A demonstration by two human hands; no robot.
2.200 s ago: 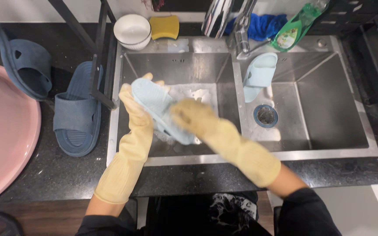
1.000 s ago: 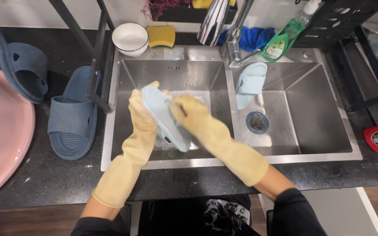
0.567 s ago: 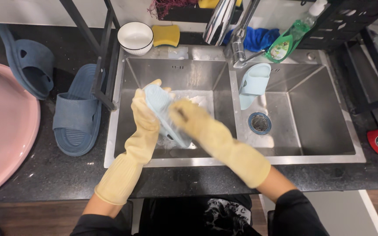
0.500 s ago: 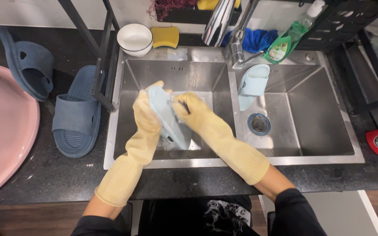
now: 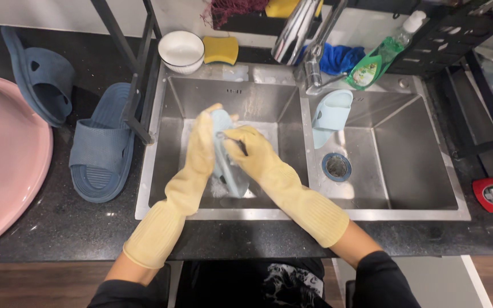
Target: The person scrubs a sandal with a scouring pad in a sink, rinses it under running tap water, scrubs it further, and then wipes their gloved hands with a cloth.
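Observation:
Both my hands wear yellow rubber gloves over the left basin of a steel double sink (image 5: 292,214). My left hand (image 5: 202,142) grips a light blue slipper (image 5: 227,165), held on edge above the basin floor. My right hand (image 5: 247,153) presses against the slipper's other face, fingers curled on it; whether it holds a scrubber is hidden. A second light blue slipper (image 5: 331,116) leans upright in the right basin, above the drain (image 5: 336,166).
Two dark blue slippers (image 5: 101,147) (image 5: 40,74) lie on the black counter at left, beside a pink basin (image 5: 1,159). Behind the sink are a white bowl (image 5: 181,50), yellow sponge (image 5: 221,49), faucet (image 5: 309,40), blue cloth (image 5: 340,58) and green soap bottle (image 5: 380,57). A metal rack leg (image 5: 138,85) crosses the counter.
The slipper has turned from lying flat in my hands to standing on edge. My right hand has slid along it, closer to my left hand.

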